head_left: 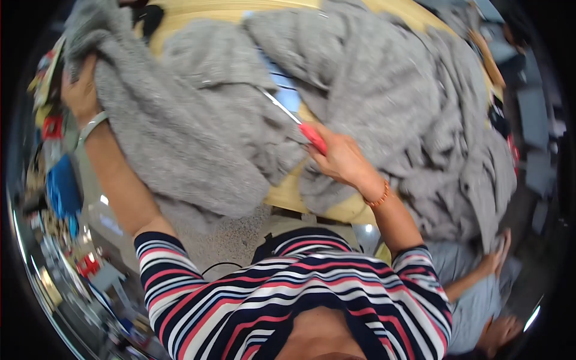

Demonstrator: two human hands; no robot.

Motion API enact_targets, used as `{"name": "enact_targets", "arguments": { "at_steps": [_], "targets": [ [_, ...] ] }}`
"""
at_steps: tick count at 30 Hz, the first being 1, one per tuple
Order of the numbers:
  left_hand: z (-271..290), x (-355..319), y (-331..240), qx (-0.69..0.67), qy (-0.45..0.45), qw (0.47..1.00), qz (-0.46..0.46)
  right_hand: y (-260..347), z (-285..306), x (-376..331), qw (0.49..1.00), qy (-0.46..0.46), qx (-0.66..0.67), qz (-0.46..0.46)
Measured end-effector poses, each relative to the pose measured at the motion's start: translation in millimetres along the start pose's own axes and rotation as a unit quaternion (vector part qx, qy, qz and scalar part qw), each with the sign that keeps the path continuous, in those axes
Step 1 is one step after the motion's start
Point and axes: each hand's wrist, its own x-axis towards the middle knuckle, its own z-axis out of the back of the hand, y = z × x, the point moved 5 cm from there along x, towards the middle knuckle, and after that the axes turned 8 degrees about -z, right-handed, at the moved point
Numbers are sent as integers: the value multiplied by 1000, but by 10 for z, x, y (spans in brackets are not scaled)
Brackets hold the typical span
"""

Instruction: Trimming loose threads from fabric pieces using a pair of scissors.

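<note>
Grey fuzzy knit cloth (180,132) drapes over the left part of the table and hangs past its near edge. At the far left my left hand (83,90) is closed on a raised fold of this cloth. Near the table's middle my right hand (339,156) grips the red handle of a slim metal tool (285,112). The tool's shaft points away and to the left, and its tip meets the cloth's edge. Whether it is a pair of scissors or another tool, I cannot tell. Blue striped material (281,81) shows between the grey pieces.
A large heap of grey knit cloth (390,102) covers the right side of the yellow wooden table (180,11). At the lower right, a co-worker in grey (468,300) has hands by the hanging cloth. Another person's arm (487,60) reaches in at the upper right.
</note>
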Motion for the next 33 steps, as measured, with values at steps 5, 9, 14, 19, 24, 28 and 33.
{"name": "enact_targets", "arguments": {
  "at_steps": [5, 9, 14, 19, 24, 28, 33],
  "targets": [
    [-1131, -635, 1224, 371, 189, 896, -154, -335, 63, -111, 998, -51, 38, -23],
    [-874, -871, 2367, 256, 250, 934, -2, -738, 289, -387, 986, -149, 34, -62],
    [-1326, -624, 334, 251, 196, 943, -95, -1587, 756, -969, 947, -279, 84, -136],
    [-2588, -2178, -1365, -67, 515, 855, 9, -2118, 934, -1206, 926, -305, 128, -181],
    [-3193, -3303, -1597, -14, 594, 802, -62, -2309, 1115, -1371, 933, -302, 129, -149],
    [-3086, -2978, -2061, -120, 686, 704, 140, -2506, 1185, -1527, 930, -292, 148, -168],
    [-2989, -2026, -3287, -417, 506, 713, 249, -2487, 1304, -1529, 939, -278, 158, -124]
  ]
}}
